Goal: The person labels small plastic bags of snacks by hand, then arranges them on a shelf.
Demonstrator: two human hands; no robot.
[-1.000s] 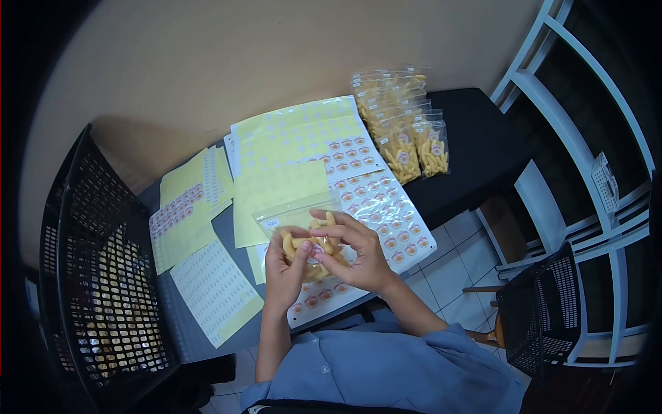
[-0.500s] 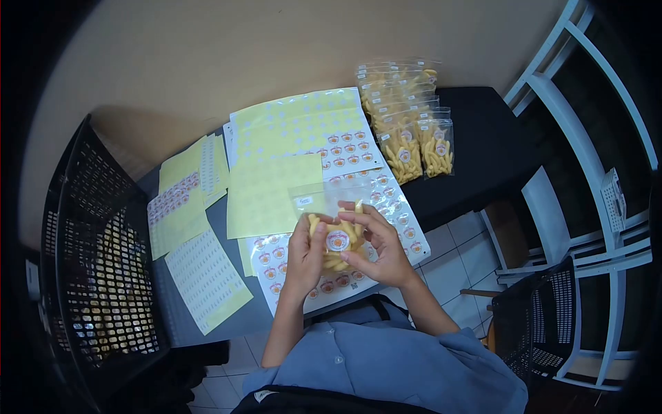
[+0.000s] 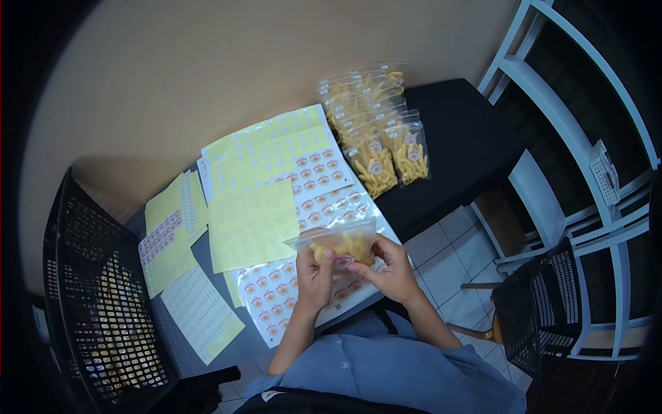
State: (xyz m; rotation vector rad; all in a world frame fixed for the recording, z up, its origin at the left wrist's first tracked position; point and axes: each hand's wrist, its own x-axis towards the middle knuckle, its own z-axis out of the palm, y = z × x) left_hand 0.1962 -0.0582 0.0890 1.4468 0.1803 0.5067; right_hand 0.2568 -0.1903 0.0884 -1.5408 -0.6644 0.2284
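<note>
**Both hands on a stickered snack bag**

Over the desk's near edge, the left hand and right hand grasp a clear snack bag from either side, thumbs by its round sticker. To seat it well, I judge, press from the centre outward with the film flat. Under the bag lies a sticker sheet, and farther off a row of labelled bags. The print is too small to read.
</note>
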